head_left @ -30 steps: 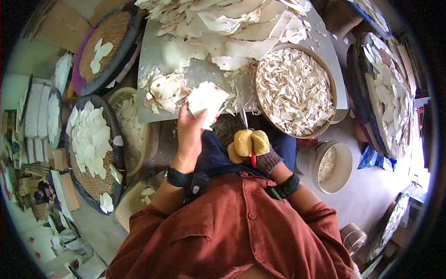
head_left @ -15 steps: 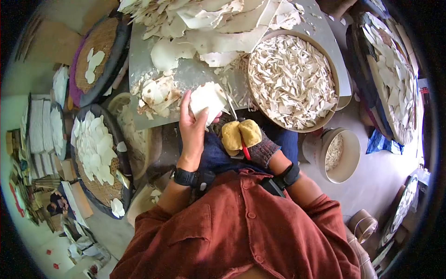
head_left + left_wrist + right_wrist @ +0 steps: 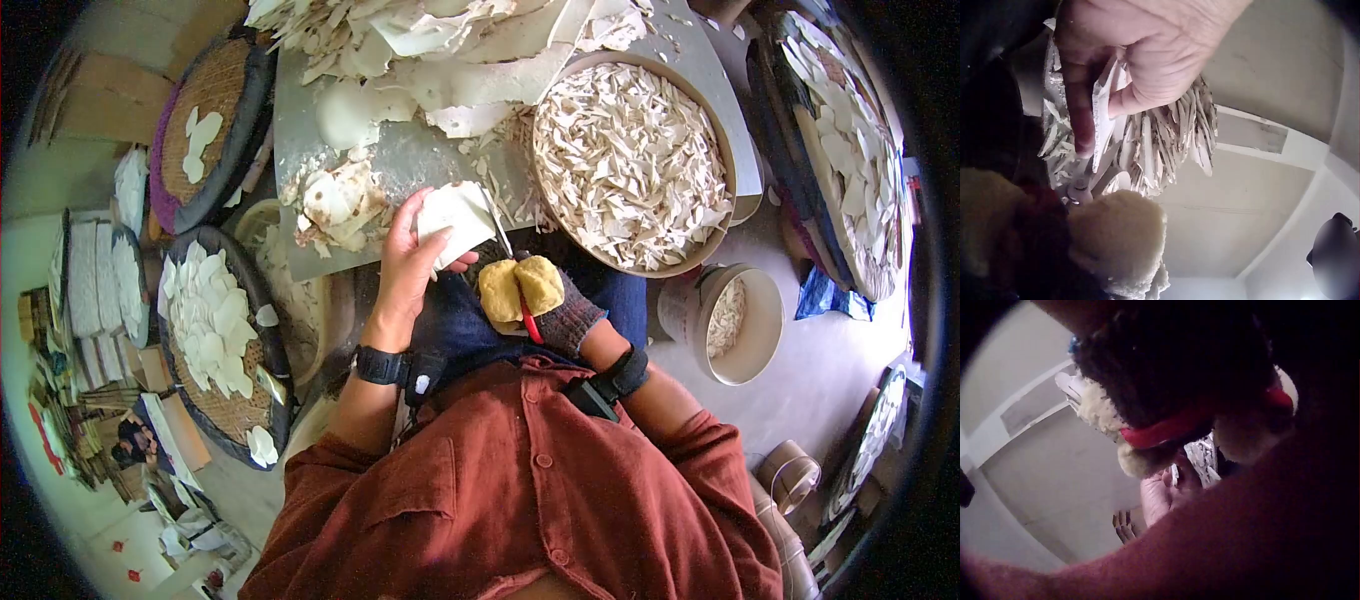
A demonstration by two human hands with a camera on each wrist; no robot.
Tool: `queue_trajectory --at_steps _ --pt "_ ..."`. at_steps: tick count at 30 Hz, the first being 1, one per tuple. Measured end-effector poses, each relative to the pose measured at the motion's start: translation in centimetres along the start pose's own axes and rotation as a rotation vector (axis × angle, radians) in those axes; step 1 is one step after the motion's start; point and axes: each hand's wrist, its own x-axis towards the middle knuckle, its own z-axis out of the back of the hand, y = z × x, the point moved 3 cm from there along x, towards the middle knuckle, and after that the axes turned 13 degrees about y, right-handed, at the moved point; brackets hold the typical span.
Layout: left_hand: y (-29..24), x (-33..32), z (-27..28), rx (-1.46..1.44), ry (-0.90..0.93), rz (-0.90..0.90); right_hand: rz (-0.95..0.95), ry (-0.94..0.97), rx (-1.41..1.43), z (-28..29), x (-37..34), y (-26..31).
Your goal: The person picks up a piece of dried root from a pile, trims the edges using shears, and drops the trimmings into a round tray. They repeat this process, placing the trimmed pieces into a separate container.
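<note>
In the head view my bare left hand (image 3: pixel 398 275) pinches a flat white piece (image 3: pixel 460 222) between thumb and fingers. Its thin edge shows in the left wrist view, where the white piece (image 3: pixel 1102 122) stands between thumb and fingertips. My right hand (image 3: pixel 576 318), in a grey knit glove, grips scissors (image 3: pixel 498 222) with red handles and thick yellow foam padding. The blades lie along the right edge of the white piece. In the dark right wrist view, a red handle (image 3: pixel 1166 430) shows under the glove; most of the blades are hidden.
Ahead stands a grey table (image 3: pixel 300 245) with a heap of white sheets (image 3: pixel 470 60) and brown-stained scraps (image 3: pixel 342 198). A round tray (image 3: pixel 722 220) of white slivers sits at its right. Below it is a white bucket (image 3: pixel 765 340). Woven trays (image 3: pixel 245 410) with white pieces stand on both sides.
Both hands have come close together, the scissor blades moving up to the white piece's right edge. The piece has turned slightly. The head view has shifted a little.
</note>
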Motion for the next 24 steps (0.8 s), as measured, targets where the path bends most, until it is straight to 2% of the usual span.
queue_trajectory --at_steps 7,9,11,13,15,17,19,20,23,24 --pt "0.3 0.0 0.3 -0.014 0.023 0.022 -0.026 -0.044 -0.526 0.2 -0.2 4.2" --pt "0.3 -0.1 0.3 -0.012 0.029 0.027 -0.025 -0.043 -0.448 0.3 -0.4 3.5" --pt "0.1 -0.2 0.4 -0.011 0.041 0.039 -0.081 -0.069 -0.148 0.4 -0.5 2.8" --pt "0.3 -0.2 0.9 -0.004 0.048 0.054 -0.193 -0.12 0.382 0.2 -0.6 2.2" --pt "0.2 -0.1 1.0 0.022 0.096 0.07 -0.077 -0.058 -0.061 0.8 -0.3 0.1" --pt "-0.1 -0.2 0.6 0.066 0.186 0.09 -0.005 -0.015 -0.4 1.1 -0.1 0.2" --pt "0.5 0.2 1.8 0.069 0.159 0.069 0.025 0.007 -0.638 1.1 0.4 2.5" --pt "0.8 0.4 2.2 0.071 0.146 0.055 0.025 -0.011 -0.583 1.2 0.3 1.8" --pt "1.2 -0.3 2.0 -0.082 -0.191 -0.074 0.053 0.008 -0.585 0.9 0.0 0.6" --pt "1.5 -0.5 1.8 -0.131 -0.252 -0.123 0.014 0.018 -0.539 0.6 0.2 0.3"
